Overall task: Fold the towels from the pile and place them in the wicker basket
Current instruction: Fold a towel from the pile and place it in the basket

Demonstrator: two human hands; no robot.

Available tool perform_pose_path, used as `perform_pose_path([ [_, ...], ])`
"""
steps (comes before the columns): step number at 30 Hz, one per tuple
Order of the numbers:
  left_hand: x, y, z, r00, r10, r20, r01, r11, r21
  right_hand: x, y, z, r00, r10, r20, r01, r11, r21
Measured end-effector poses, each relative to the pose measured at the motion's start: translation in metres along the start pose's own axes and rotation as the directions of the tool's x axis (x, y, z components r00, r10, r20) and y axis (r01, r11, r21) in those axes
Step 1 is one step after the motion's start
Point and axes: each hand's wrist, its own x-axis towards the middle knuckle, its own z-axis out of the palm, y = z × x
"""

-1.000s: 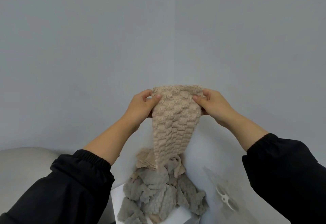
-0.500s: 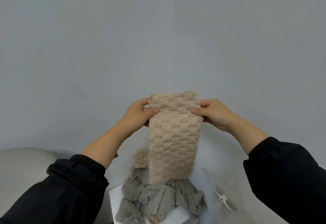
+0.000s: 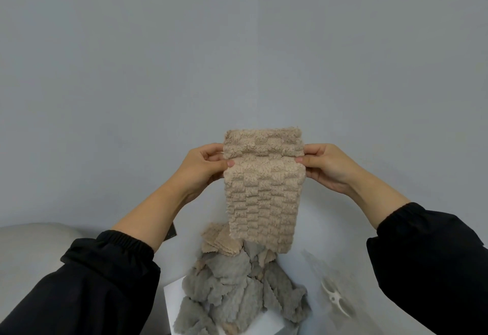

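Change: beige towel (image 3: 264, 189) is now hanging as a flat rectangle, where a second ago it was tapering to a point down on the pile (image 3: 237, 289); its lower edge is sitting higher than half a second ago.
Left grip: left hand (image 3: 203, 165) is pinching the towel's left edge near the top, thumb in front and fingers behind.
Right grip: right hand (image 3: 327, 165) is pinching the right edge the same way, level with the left.
Towel's place: it is hanging in the air before the grey wall (image 3: 237, 44), above the pile.
Pile: grey and beige towels are lying heaped on a white surface (image 3: 174, 295).
Around: a white plastic piece (image 3: 334, 299) is lying right of the pile, too blurred to name; black sleeves (image 3: 105, 268) are covering both forearms.
In the way: the held towel is hiding the pile's top; they may be touching, but the view is not settling that.
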Motion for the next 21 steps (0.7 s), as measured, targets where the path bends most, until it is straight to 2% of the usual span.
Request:
perform_pose_path([
  [3, 0.002, 0.001, 0.002, 1.000, 0.010, -0.008, -0.011, 0.995, -0.103, 0.002, -0.003, 0.002, 1.000, -0.005, -0.015, 0.006, 1.000, 0.018],
  [8, 0.002, 0.003, 0.003, 0.999, 0.002, 0.032, 0.007, 0.960, -0.281, 0.001, -0.008, 0.005, 0.999, -0.019, 0.044, 0.023, 0.997, -0.078],
  [11, 0.001, 0.006, 0.004, 0.998, -0.008, 0.065, 0.031, 0.934, -0.357, 0.000, -0.013, 0.005, 0.995, -0.046, 0.085, 0.045, 0.999, 0.013],
  [14, 0.001, 0.008, 0.005, 0.996, -0.039, 0.083, 0.067, 0.930, -0.361, 0.001, -0.015, 0.006, 0.998, -0.047, 0.036, 0.042, 0.993, 0.113],
  [17, 0.003, 0.012, 0.010, 0.997, -0.082, 0.011, 0.079, 0.908, -0.412, 0.002, -0.017, 0.007, 1.000, -0.015, 0.021, 0.012, 0.991, 0.135],
  [19, 0.005, 0.012, 0.012, 0.995, -0.075, -0.062, 0.056, 0.962, -0.268, 0.001, -0.017, 0.010, 1.000, -0.007, 0.002, 0.006, 0.999, 0.040],
  [21, 0.004, 0.013, 0.015, 0.995, -0.012, -0.101, 0.011, 1.000, -0.017, 0.001, -0.014, 0.013, 0.998, -0.038, -0.048, 0.030, 0.989, -0.147],
])
